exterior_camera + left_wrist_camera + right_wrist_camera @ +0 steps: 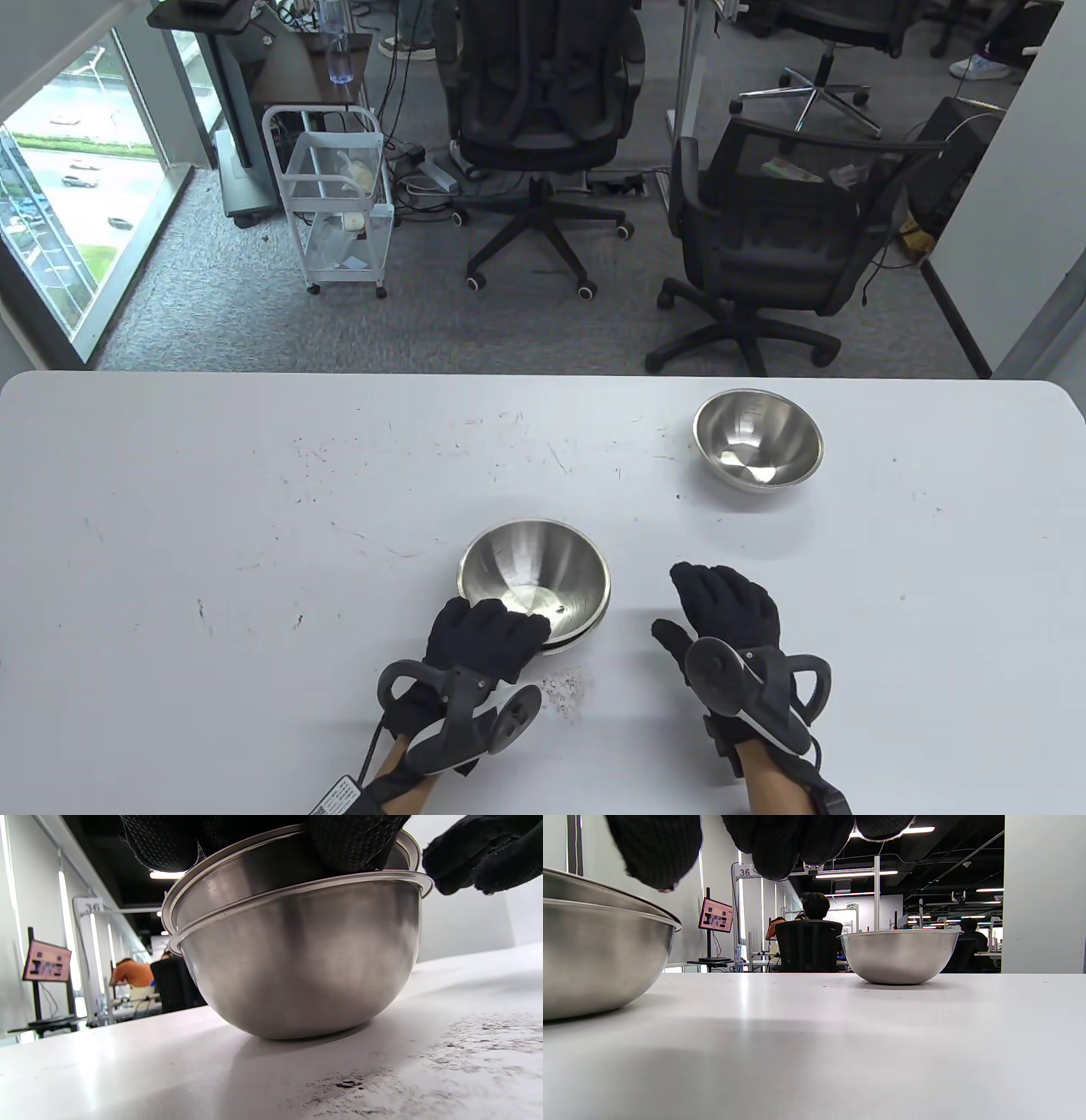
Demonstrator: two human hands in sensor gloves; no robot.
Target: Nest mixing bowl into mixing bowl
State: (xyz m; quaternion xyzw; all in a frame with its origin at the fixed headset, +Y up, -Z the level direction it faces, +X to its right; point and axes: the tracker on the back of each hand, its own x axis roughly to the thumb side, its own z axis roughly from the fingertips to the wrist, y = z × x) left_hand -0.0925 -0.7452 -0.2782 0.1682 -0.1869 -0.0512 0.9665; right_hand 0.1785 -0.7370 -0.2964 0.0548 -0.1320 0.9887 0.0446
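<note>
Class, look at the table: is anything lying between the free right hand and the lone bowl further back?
Nothing visible. Bare table runs from the right hand to the lone bowl. The nested bowls, which the left hand holds, sit off to the left.

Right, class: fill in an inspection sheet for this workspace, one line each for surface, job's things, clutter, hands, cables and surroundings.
Surface: white table, scuffed, with dark specks near the front edge.
Job's things: inner bowl sits tilted inside outer bowl; third bowl stands apart, far right.
Clutter: nothing seen beyond the specks.
Hands: left hand grips the near rim of the inner bowl; right hand holds nothing, beside the stack.
Cables: a cable runs from the left wrist; more lie on the floor behind.
Surroundings: office chairs, white trolley, window at left.
</note>
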